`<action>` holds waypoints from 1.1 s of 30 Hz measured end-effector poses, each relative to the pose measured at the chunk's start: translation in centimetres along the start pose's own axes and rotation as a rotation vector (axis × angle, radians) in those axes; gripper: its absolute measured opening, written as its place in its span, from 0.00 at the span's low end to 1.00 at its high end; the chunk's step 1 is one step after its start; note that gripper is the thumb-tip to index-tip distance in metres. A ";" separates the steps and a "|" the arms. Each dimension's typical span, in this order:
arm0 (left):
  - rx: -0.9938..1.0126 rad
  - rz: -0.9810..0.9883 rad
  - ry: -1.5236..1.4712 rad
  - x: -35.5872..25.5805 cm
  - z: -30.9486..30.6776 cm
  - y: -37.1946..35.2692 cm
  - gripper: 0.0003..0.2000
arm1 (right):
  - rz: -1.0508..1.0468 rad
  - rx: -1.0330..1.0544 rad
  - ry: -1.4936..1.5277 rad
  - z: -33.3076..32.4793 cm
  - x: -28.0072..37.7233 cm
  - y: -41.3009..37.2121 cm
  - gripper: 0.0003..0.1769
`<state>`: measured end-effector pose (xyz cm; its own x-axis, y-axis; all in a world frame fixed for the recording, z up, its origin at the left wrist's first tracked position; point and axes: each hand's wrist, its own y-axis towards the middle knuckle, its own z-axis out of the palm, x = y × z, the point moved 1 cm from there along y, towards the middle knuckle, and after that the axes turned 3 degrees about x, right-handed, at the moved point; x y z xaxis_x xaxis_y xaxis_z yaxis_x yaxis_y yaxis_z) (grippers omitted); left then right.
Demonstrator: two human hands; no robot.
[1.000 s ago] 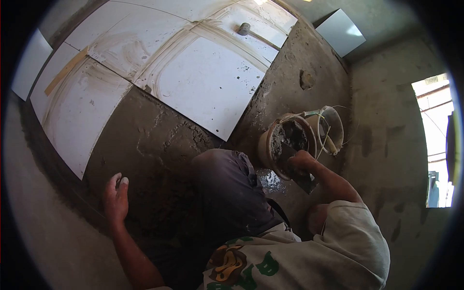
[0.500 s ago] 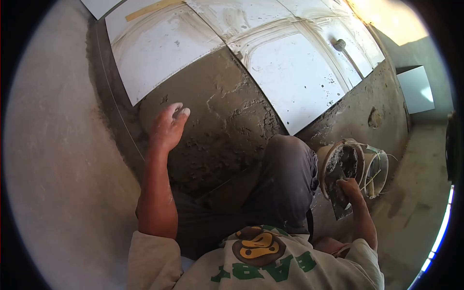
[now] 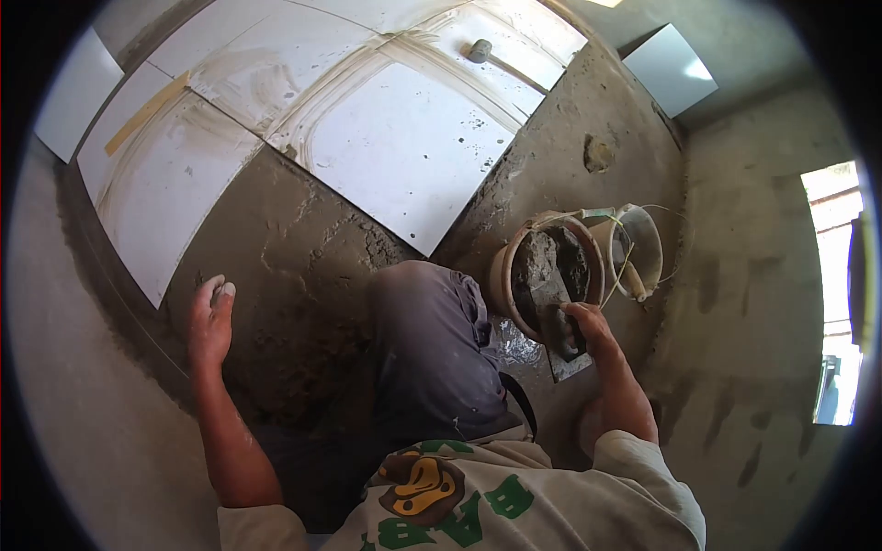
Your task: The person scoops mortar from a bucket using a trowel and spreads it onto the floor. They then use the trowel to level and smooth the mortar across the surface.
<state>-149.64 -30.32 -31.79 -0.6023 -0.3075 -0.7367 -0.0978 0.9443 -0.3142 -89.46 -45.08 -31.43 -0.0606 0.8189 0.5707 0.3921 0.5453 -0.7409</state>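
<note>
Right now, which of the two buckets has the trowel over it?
The left bucket: the right hand holds the trowel across its rim. The right bucket, beside it, has none.

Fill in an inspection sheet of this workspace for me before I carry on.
Surface: white tiles, smeared and spotted, bordering a rough, wet-looking mortar bed.
Job's things: trowel at the mouth of the mortar bucket; second bucket beside it.
Clutter: mallet and wooden strip lying on the tiles.
Hands: left hand empty, fingers apart from any tool; right hand grips the trowel.
Cables: nothing seen.
Surroundings: loose tile leaning at the wall; bright opening at right.
</note>
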 end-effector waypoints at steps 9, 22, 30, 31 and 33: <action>-0.206 0.100 -0.016 1.4 -1.8 -0.2 0.25 | -0.139 -0.023 0.021 -1.8 -1.3 -2.9 0.13; -0.784 -0.058 -0.337 4.8 -11.4 -7.7 0.28 | -0.555 0.228 -0.203 2.8 9.8 -8.2 0.27; -0.907 -0.118 -0.475 6.8 -13.1 -10.9 0.26 | -0.728 0.673 -0.738 19.7 23.8 -7.9 0.31; -0.933 -0.129 -0.481 6.5 -13.1 -11.4 0.26 | -0.766 0.696 -0.812 22.8 24.8 -7.9 0.30; -0.975 -0.130 -0.575 5.7 -13.1 -12.5 0.26 | -0.799 0.777 -0.975 29.5 25.7 -7.9 0.28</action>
<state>-162.26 -42.33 -24.23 -0.1148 -0.1806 -0.9768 -0.8584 0.5130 0.0061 -121.14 -23.09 -21.37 -0.7202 -0.1139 0.6843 -0.5996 0.5983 -0.5315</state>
